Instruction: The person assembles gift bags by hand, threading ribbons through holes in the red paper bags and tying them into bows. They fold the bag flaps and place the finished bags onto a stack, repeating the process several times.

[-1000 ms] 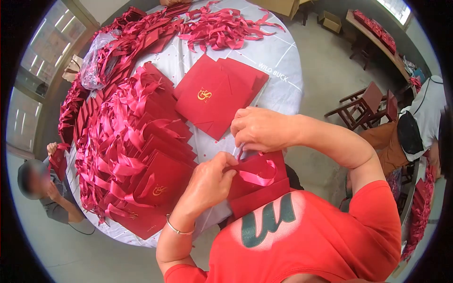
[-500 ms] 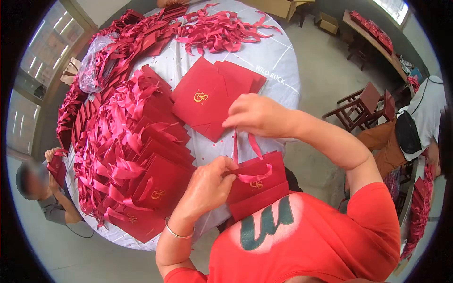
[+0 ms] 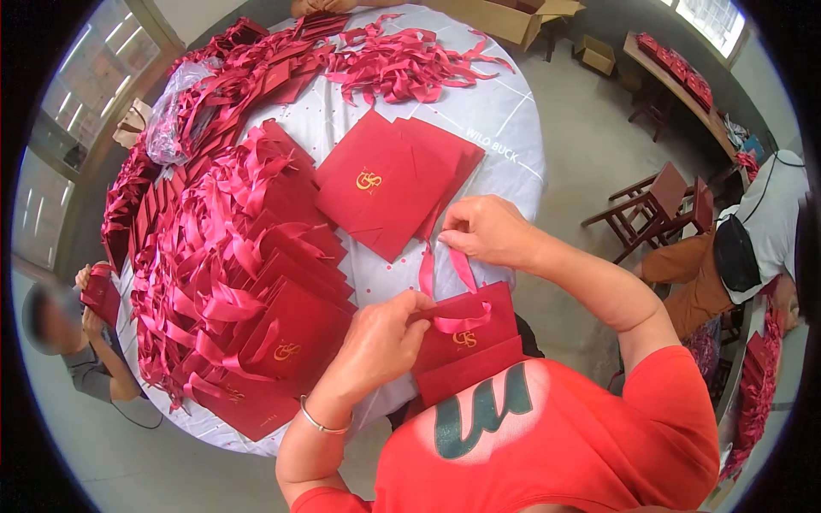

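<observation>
A red paper gift bag (image 3: 502,308) with a gold emblem rests against the front of the shirt, one pink ribbon handle looped on its face. My left hand (image 3: 385,335) is closed at the bag's upper left edge, thumb and fingers pinching it. Above the bag, my right hand (image 3: 489,232) pinches the end of a pink ribbon (image 3: 463,271) that rises from the bag's top. Another ribbon strand hangs to the left of it. Just beyond, several flat red bags (image 3: 380,184) lie stacked without visible handles.
Rows of ribboned red bags (image 3: 256,248) cover the left of the round table (image 3: 363,278). Loose pink ribbons (image 3: 410,64) lie at the far side. One person (image 3: 90,368) sits at left holding a red bag; another (image 3: 753,231) is at right, near wooden chairs (image 3: 654,205).
My right hand has shifted slightly right and toward me, still pinching ribbon. My left hand stays at the bag's edge. The person at left has moved their red bag slightly.
</observation>
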Demonstrator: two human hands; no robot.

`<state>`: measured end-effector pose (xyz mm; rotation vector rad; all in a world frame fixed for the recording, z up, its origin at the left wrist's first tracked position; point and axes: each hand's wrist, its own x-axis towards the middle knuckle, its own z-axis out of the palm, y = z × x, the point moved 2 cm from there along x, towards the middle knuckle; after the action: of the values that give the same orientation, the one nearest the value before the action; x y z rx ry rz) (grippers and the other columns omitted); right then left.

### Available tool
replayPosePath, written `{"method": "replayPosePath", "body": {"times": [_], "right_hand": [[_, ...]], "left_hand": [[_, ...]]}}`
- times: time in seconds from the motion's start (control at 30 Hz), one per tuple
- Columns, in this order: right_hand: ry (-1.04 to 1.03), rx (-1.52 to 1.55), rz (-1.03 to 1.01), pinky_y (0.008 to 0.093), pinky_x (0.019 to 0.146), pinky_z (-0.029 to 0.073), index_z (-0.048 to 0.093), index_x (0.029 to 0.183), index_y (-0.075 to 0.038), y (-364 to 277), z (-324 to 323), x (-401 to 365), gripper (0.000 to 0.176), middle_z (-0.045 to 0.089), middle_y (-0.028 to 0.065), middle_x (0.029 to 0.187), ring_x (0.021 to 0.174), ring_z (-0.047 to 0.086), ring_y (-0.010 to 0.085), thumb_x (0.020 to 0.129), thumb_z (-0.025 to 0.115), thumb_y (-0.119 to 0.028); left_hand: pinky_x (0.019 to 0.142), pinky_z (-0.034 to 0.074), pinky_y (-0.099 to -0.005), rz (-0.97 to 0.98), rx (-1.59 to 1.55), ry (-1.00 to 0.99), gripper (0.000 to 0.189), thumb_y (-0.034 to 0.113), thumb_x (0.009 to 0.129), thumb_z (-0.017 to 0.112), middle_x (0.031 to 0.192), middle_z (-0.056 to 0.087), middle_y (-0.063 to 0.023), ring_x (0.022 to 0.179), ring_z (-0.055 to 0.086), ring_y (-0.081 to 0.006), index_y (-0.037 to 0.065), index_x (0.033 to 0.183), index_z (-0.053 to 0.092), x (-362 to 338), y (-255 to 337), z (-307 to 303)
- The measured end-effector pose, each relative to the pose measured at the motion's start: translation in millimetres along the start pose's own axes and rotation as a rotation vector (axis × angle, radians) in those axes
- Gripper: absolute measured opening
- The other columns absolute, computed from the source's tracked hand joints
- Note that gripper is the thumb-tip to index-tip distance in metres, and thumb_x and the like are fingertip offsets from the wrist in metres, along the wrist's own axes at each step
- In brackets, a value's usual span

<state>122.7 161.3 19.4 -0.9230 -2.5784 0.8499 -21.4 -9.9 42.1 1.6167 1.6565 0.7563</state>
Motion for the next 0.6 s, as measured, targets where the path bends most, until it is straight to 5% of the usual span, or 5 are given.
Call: {"method": "replayPosePath", "body": {"times": [0.07,0.17,0.33,0.5,0.6], "right_hand": [[-0.035,0.364,0.097,0.0311,0.064,0.050,0.069,0.086,0.001,-2,0,0,0.016,0.068,0.0086,0.075,0.069,0.064,0.0162,0.083,0.070,-0.015],[-0.068,0.365,0.100,0.0268,0.062,0.049,0.068,0.085,0.003,-6,2,8,0.014,0.068,0.0070,0.076,0.068,0.061,0.0095,0.083,0.069,-0.011],[-0.208,0.369,0.267,0.0257,0.057,0.048,0.068,0.078,0.004,-17,3,20,0.017,0.065,0.0072,0.064,0.061,0.060,0.0094,0.083,0.071,-0.012],[-0.007,-0.125,-0.041,0.0357,0.055,0.050,0.067,0.070,0.003,-21,16,22,0.023,0.063,0.0164,0.060,0.055,0.063,0.0230,0.076,0.071,-0.018],[-0.065,-0.177,0.012,0.0388,0.058,0.050,0.066,0.068,0.003,-20,22,25,0.023,0.063,0.0188,0.061,0.057,0.064,0.0271,0.073,0.070,-0.019]], "left_hand": [[0.069,0.052,-0.0340,0.043,0.067,0.011,0.021,0.002,0.082,0.062,0.087,0.069,-0.0187,0.078,0.069,-0.0290,-0.003,0.102,0.062,-1,-2,1],[0.070,0.052,-0.0354,0.020,0.003,0.006,0.020,0.002,0.082,0.062,0.087,0.068,-0.0190,0.079,0.069,-0.0320,-0.002,0.102,0.062,-1,0,1],[0.071,0.052,-0.0367,0.046,0.043,0.017,0.019,0.002,0.082,0.062,0.087,0.068,-0.0194,0.081,0.068,-0.0335,-0.002,0.101,0.062,-1,0,1],[0.070,0.052,-0.0363,0.058,0.035,0.017,0.019,0.002,0.082,0.062,0.086,0.068,-0.0195,0.080,0.068,-0.0330,-0.002,0.101,0.062,-1,2,0],[0.068,0.051,-0.0350,-0.008,0.059,-0.032,0.018,0.001,0.082,0.063,0.086,0.068,-0.0190,0.078,0.068,-0.0320,-0.002,0.100,0.061,-3,5,-1]]}}
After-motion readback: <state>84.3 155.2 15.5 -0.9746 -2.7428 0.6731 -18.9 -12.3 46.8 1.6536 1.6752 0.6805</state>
